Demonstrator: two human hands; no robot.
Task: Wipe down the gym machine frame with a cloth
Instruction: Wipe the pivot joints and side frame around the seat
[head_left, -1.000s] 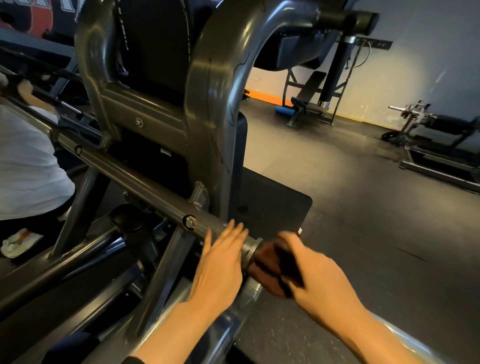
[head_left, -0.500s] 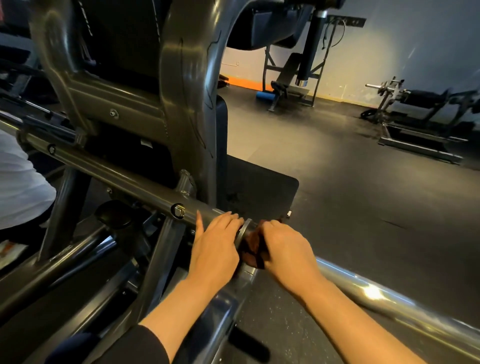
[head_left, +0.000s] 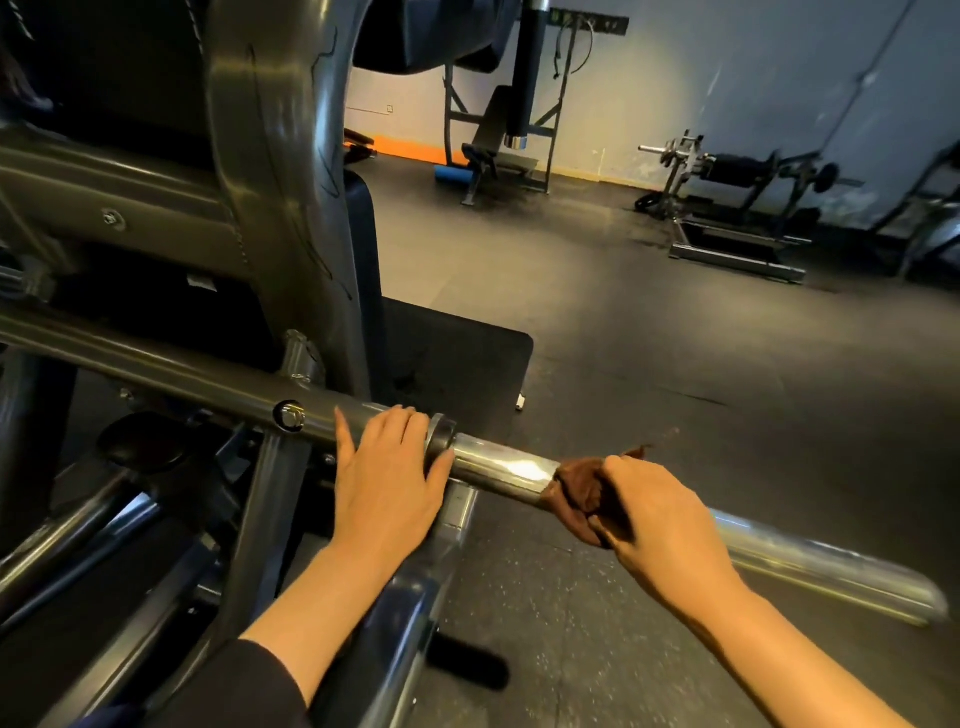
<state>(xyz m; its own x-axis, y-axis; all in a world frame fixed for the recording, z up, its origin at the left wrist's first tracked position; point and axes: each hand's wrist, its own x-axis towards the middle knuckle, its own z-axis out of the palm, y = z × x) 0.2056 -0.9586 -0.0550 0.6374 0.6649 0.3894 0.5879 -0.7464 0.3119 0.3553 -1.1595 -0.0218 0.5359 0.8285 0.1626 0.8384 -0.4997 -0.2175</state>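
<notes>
Bracing on the dark frame tube (head_left: 208, 374) with the left hand (head_left: 387, 486), fingers draped loosely over the top just inside the collar (head_left: 440, 435), thumb laid out along the tube: a steadying rest and not a clamp, likely there to keep the body balanced while leaning in low. Holding nothing in that grip, only resting on metal.

Pinching the brown cloth (head_left: 582, 488) in the right hand (head_left: 657, 519), fingers curled round the bunched fabric and pressing it against the polished chrome sleeve (head_left: 509, 470) partway out from the collar. Wrapping the cloth over the top and near side of the bar, probably so that one stroke along the length cleans most of the round surface. Hard to tell whether the cloth reaches the underside, hidden as that is by the hand.

Leaving a bright bare stretch of chrome between the two hands, and a longer stretch beyond the right hand toward the free end (head_left: 919, 597), seemingly yet to be wiped. Judging the frame upright (head_left: 280, 182) and lower rails as work remaining.
</notes>
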